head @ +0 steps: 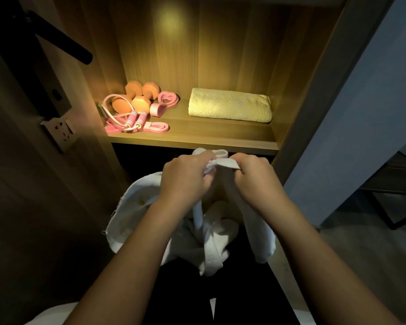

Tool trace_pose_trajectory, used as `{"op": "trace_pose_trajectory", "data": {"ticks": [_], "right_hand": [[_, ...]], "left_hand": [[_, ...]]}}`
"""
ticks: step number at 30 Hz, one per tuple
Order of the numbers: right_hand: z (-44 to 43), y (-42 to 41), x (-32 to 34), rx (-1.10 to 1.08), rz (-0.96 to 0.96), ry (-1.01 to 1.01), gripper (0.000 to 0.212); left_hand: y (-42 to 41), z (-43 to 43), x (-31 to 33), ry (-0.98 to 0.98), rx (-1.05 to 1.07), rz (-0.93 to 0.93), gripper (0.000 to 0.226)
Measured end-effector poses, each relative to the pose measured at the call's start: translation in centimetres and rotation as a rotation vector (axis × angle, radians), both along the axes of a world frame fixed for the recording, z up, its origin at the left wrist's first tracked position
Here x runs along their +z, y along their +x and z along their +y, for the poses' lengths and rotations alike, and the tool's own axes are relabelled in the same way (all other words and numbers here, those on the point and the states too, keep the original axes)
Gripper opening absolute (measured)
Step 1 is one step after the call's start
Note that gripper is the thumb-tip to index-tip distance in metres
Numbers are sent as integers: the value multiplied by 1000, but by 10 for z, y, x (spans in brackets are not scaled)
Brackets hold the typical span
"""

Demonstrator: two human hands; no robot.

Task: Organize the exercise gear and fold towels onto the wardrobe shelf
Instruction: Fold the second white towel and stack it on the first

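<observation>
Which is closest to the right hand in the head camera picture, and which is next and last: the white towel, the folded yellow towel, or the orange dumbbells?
From the right hand:
1. White towel: gripped in that hand, below the shelf's front edge.
2. Folded yellow towel: on the shelf's right side, above the hand.
3. Orange dumbbells: far left on the shelf, by the pink bands.

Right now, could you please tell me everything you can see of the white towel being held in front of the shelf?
The white towel is soft terry cloth, unfolded and bunched. Both hands grip its top edge close together: the left hand and right hand pinch it just below the front edge of the wardrobe shelf. The rest hangs loosely in crumpled folds over the forearms, not touching the shelf.
</observation>
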State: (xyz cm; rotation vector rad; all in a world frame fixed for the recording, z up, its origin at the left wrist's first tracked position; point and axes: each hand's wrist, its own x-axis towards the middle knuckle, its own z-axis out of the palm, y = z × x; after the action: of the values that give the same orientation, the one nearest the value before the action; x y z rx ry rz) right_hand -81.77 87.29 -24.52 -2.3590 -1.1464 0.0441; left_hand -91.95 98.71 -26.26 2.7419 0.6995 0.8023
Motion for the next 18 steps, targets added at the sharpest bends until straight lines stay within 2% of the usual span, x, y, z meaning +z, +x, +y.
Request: {"op": "trace_pose_trajectory", "data": {"ticks": [4,11,13,15,18], "right_hand": [[-12,9,-5,-48,-8,-22,28],[-38,28,-16,-140,-71,-167,22],[-41,31,-12,-127,-27,-109,24],[-42,29,-7,-54,81,30,32],[-42,19,7,175,314,216,52]], "left_hand": [[-18,27,-3,-83,164,-141,12],[-39,60,-10,-98,343,-209,6],[-36,59,-11,-108,323,-182,9],[-30,56,-11,-190,267,-117,17],[-21,50,-7,-355,131,-62,25]]}}
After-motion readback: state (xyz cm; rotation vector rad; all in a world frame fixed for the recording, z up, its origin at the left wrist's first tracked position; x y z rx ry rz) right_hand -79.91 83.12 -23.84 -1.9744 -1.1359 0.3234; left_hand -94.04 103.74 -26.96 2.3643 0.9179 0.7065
